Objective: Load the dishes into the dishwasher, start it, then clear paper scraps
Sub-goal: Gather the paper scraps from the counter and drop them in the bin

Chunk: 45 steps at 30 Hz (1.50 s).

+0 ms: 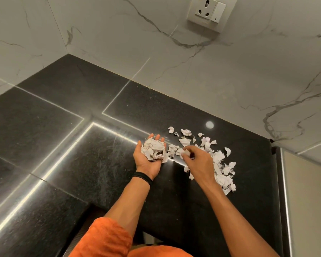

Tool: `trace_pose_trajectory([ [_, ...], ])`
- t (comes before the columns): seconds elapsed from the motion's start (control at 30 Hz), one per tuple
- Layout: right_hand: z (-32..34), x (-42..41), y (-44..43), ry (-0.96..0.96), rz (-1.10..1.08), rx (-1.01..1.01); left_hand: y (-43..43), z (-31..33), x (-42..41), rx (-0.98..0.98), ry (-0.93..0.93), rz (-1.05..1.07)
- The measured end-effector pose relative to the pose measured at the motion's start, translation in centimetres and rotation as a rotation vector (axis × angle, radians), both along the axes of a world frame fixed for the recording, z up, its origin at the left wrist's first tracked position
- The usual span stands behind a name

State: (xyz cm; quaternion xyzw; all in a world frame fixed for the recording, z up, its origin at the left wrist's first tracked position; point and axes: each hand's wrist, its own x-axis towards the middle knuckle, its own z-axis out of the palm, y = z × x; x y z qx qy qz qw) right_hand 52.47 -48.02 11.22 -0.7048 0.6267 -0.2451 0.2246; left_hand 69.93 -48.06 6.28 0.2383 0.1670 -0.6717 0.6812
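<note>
Now your left hand [145,164] lies palm up just left of the frame's centre, fingers nearly straight and spread a little, and it carries a heap of scraps [153,150], white and crumpled, that covers the palm and reaches the base of the fingers. Your right hand [198,162] sits just to the right of it, back toward the camera, with thumb and fingertips curled together and pinching one small torn piece [186,152] close to the edge of the loaded palm. The remaining loose paper scraps [220,169] are scattered over the black speckled stone desk [82,145] to the right of centre. One band runs from above your right hand down past its wrist toward the lower right, thickest beside that forearm. Smaller bits lie apart near the far edge of the desk by the wall. A few pieces lie between the two hands. A dark wristband [143,178] circles your left wrist, and an orange sleeve [104,238] fills the bottom of the frame left of centre. White marble-veined wall [211,71] tiles rise behind the desk and meet in a corner at the upper left. A white socket [205,12] with a switch beside it is set in the wall at the top of the frame, right of centre. Bright streaks of reflected light cross the polished desk on the left side.
</note>
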Motion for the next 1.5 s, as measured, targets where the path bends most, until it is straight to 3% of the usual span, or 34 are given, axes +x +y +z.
trace_pose_trajectory([
  [0.1,2.6,1.5,0.5,-0.302,0.024,0.015,-0.3,0.2,-1.1,0.006,-0.001,-0.023],
  [0.17,3.3,3.1,0.6,-0.396,0.104,0.023,-0.6,0.5,-1.8,0.003,-0.004,-0.049],
  [0.33,2.7,5.3,0.2,-0.199,0.253,-0.008,-1.0,0.7,-2.7,-0.003,-0.075,-0.137],
  [0.53,3.1,3.0,-1.7,-0.429,0.104,0.055,-1.0,1.0,-2.0,0.004,-0.033,-0.068],
  [0.6,2.4,1.5,-3.1,-0.369,0.030,0.043,-1.1,0.9,-1.6,0.013,0.003,-0.041],
  [0.67,1.1,0.3,-4.3,-0.182,0.032,0.085,-1.1,0.7,-1.3,0.023,0.025,-0.018],
  [0.83,-1.8,-0.2,-5.5,0.241,0.233,0.139,-1.3,0.1,-0.7,0.006,0.075,0.033],
  [0.93,-3.2,0.0,-4.9,0.349,0.306,0.091,-1.6,-0.1,-0.4,0.006,0.057,0.042],
  [1.27,-0.8,0.5,-3.7,0.083,0.104,-0.043,-2.4,-0.6,-1.0,0.045,-0.005,-0.008],
  [1.4,2.0,2.7,-3.4,-0.089,0.213,-0.111,-2.5,-0.6,-1.5,0.065,-0.037,-0.051],
  [1.5,2.7,4.3,-2.8,-0.031,0.323,-0.143,-2.5,-0.5,-1.7,0.044,-0.068,-0.090],
])
